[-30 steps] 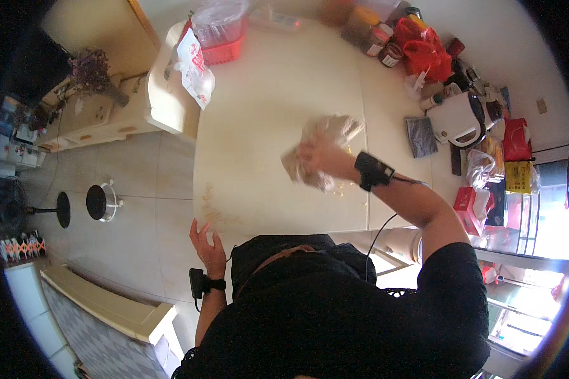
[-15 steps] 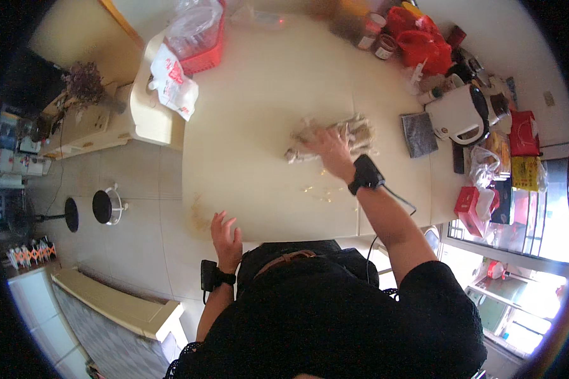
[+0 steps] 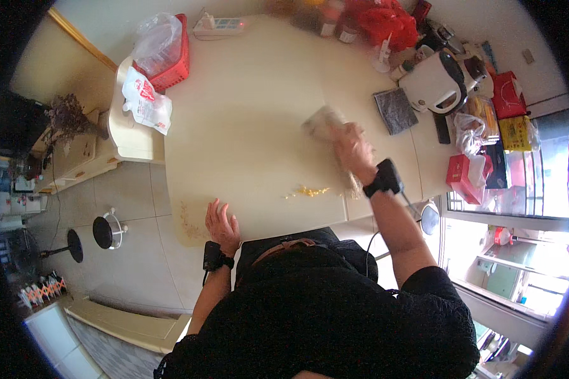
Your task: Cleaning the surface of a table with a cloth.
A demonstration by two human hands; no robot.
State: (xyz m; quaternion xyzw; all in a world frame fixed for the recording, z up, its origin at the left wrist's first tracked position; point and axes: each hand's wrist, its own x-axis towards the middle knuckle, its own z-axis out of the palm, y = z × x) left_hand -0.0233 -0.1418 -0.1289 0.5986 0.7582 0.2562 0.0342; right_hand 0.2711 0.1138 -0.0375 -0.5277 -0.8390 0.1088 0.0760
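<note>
A greyish-white cloth (image 3: 323,122), blurred by motion, lies on the cream table (image 3: 240,120) under and ahead of my right hand (image 3: 354,150). The fingers of that hand are closed on the cloth, and a strip of it trails back toward my wrist. Nearer to me, small yellow crumbs (image 3: 311,191) lie in a loose line. My left hand (image 3: 222,223) rests with spread fingers at the table's near left edge, holding nothing. Brownish specks (image 3: 187,218) dot the corner beside it.
A red basket (image 3: 176,68) with clear plastic stands far left, beside a white bag (image 3: 146,101). The power strip (image 3: 224,25) lies at the back. On the right are a grey folded cloth (image 3: 395,110), a white appliance (image 3: 433,82) and a red tissue box (image 3: 466,177).
My right hand has moved right and slightly nearer with the cloth, which has changed shape. My left hand has come forward onto the table. The yellow crumbs now lie closer together.
</note>
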